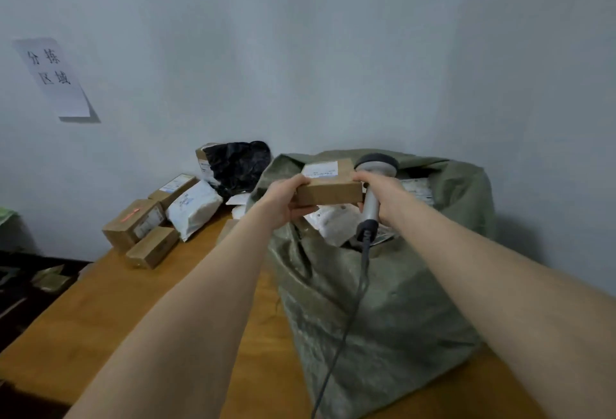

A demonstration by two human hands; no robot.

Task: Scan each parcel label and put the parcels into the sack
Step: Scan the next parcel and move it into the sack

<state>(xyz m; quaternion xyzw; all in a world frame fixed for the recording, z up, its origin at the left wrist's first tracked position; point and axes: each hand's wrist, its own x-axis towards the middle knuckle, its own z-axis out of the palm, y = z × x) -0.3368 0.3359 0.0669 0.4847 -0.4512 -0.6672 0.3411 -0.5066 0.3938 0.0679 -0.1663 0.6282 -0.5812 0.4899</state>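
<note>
A brown cardboard parcel [328, 190] with a white label on top hangs over the open mouth of the green woven sack [383, 312]. My left hand [287, 200] grips the parcel's left end. My right hand [383, 197] holds a grey barcode scanner [373, 185] by its handle and touches the parcel's right end with a finger. The scanner's cable drops down across the sack's front. Several white parcels lie inside the sack under the box.
On the wooden table [100, 312] to the left lie several brown boxes [135, 223], a white padded bag [193, 207] and a black plastic bag [238, 162]. A paper sign [53, 77] hangs on the wall. Dark floor clutter sits beyond the table's left edge.
</note>
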